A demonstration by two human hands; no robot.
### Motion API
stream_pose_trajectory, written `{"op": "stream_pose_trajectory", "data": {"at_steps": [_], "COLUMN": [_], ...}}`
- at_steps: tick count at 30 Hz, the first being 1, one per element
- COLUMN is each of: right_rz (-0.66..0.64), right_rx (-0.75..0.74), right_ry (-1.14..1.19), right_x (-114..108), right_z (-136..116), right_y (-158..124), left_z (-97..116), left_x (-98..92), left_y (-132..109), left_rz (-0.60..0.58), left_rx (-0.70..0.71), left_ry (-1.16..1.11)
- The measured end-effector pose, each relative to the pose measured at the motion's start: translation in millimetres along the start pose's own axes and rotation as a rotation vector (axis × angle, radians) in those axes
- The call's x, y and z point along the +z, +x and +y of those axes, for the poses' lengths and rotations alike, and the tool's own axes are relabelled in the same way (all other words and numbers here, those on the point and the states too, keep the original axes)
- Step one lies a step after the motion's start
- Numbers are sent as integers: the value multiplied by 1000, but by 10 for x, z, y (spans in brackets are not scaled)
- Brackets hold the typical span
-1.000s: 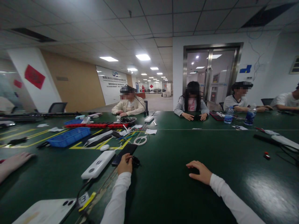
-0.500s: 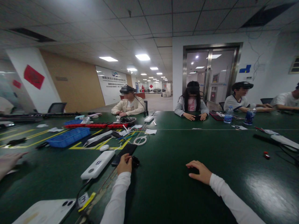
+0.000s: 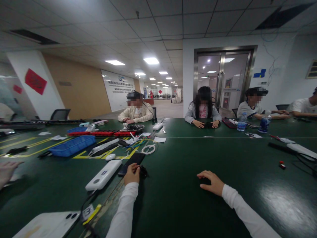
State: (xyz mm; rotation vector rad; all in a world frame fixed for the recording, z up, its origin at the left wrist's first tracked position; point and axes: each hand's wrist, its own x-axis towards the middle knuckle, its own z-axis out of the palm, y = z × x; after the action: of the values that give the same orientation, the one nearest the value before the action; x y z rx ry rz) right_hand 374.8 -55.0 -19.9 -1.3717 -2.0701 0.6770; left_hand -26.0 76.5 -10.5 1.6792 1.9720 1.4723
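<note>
My left hand point(image 3: 131, 175) is closed in a pinch on a small black object point(image 3: 143, 172) whose kind I cannot make out. The object pokes out to the right of the fingertips, just above the green table point(image 3: 173, 191). Beside that hand lies a flat black phone-like slab point(image 3: 130, 162). Farther left is a long white device point(image 3: 102, 176) with a cable from its near end. My right hand point(image 3: 211, 182) is open at the table's surface, fingers loosely curved and thumb apart, with nothing in it.
A white phone point(image 3: 48, 226) lies at the near left. Beyond are a blue tray point(image 3: 73, 146), a coiled white cable point(image 3: 148, 149) and loose wires. Another person's hand point(image 3: 10, 172) is at the left edge. People sit opposite near water bottles point(image 3: 242, 122). A small red-and-black item point(image 3: 282, 165) lies right.
My two hands have stayed in place, the left with the small black object. At the left edge, the other person's hand has shifted slightly left.
</note>
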Motion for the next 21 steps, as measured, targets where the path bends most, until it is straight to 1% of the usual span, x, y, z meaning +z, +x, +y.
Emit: {"op": "stream_pose_trajectory", "data": {"at_steps": [9, 17, 21], "right_rz": [-18, 10, 3], "right_rx": [35, -3, 8], "right_ry": [-1, -8, 6], "right_x": [-14, -8, -9], "right_z": [-30, -28, -20], "right_y": [0, -11, -12], "left_z": [-13, -65, -40], "left_x": [6, 32, 21], "left_y": [5, 20, 7], "left_rz": [-30, -32, -31], "left_rx": [-8, 2, 8], "left_ry": [-24, -36, -47]}}
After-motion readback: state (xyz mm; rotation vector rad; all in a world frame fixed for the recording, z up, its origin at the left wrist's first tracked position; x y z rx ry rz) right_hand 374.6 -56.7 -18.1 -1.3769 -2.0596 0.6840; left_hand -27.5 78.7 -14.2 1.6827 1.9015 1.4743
